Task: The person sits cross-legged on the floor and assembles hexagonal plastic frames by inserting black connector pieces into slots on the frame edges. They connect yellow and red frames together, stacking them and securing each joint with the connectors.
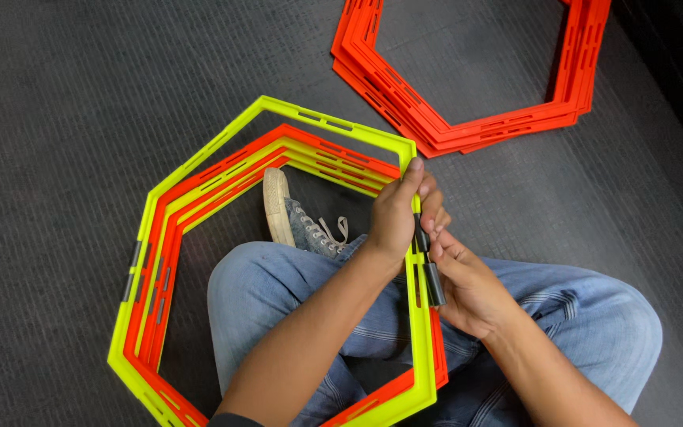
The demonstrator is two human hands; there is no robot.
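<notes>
At centre frame, the left hand [393, 221] is gripping the yellow ring [278, 107] at its right edge, thumb pressing on the rim and fingers curling around it. The right hand [468, 289] is pinching a dark clip [433, 283] against that same edge, fingertips pressing together. The rings [160, 261], yellow and orange, are lying stacked around the person's knees. Judging from the tilt, the clip could be slipping off, or pinching a finger, if the stack shifts. A second orange stack [468, 119] is lying at upper right

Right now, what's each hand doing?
Left hand: closed on the yellow hexagon ring at its edge.
Right hand: closed on a dark clip.
</notes>
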